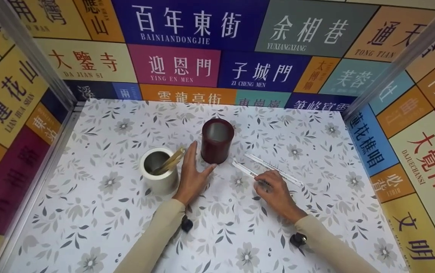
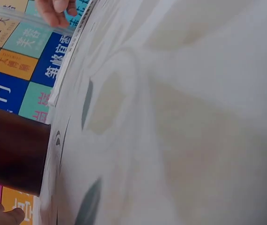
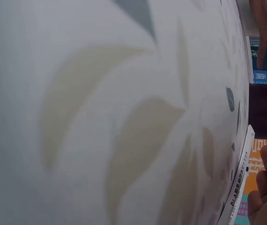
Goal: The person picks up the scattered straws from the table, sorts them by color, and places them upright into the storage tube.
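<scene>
A dark red cylindrical cup (image 1: 216, 146) stands upright on the table. My left hand (image 1: 193, 178) is just left of it, fingers extended and thumb spread towards its base, holding nothing. Left of that hand stands a cream-white cup (image 1: 160, 178) with several light brown sticks (image 1: 172, 161) leaning in it. Two long, thin white printed packets (image 1: 274, 168) lie right of the red cup. My right hand (image 1: 276, 193) is over the near end of the closer one, its fingers loosely bent. In the right wrist view, these fingers (image 3: 264, 183) show beside a packet (image 3: 239, 187) with nothing visible between them.
A white tablecloth (image 1: 225, 235) with grey flowers and leaves covers the table. Colourful panels (image 1: 187, 22) with Chinese lettering rise behind and at both sides. Metal posts (image 1: 392, 64) stand at the back corners. Dark wrist devices (image 1: 298, 239) sit on both sleeves.
</scene>
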A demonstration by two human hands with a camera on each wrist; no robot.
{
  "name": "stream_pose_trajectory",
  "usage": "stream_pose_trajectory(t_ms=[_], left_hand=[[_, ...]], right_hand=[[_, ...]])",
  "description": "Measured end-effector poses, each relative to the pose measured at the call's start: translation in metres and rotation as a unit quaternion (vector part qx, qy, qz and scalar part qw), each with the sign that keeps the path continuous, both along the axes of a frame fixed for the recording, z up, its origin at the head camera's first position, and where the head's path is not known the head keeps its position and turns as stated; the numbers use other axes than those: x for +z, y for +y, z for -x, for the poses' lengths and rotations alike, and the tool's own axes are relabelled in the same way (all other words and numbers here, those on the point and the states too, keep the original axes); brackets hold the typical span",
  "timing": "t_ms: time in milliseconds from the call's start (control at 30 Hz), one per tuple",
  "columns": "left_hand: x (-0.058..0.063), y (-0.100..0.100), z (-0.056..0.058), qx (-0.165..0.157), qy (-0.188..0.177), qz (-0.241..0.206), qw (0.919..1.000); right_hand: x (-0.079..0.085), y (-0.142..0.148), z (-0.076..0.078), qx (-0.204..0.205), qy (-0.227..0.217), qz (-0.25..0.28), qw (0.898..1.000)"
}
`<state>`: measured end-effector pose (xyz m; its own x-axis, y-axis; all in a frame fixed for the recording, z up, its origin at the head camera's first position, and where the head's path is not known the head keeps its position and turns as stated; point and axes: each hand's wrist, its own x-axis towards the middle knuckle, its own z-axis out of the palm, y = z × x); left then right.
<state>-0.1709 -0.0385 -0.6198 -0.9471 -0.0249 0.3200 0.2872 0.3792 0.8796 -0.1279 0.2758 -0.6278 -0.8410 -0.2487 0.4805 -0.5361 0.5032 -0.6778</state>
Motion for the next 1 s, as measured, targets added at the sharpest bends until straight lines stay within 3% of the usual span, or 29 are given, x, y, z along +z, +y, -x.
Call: stream_pose_trajectory(t_ms=[233, 667, 1000], left_hand=[[-0.005, 0.009, 0.018, 0.003, -0.005, -0.007, 1.0000], [-0.008, 0.008, 0.039, -0.005, -0.019, -0.042, 0.9989], [-0.008, 0.012, 0.046, -0.033, -0.019, -0.067, 0.9970]], right_hand=[[-0.002, 0.009, -0.002, -0.036, -0.009, -0.008, 0.999], [-0.008, 0.014, 0.003, -0.083, -0.048, -0.039, 0.995], [-0.011, 0.016, 0.009, -0.089, -0.042, -0.100, 0.990]])
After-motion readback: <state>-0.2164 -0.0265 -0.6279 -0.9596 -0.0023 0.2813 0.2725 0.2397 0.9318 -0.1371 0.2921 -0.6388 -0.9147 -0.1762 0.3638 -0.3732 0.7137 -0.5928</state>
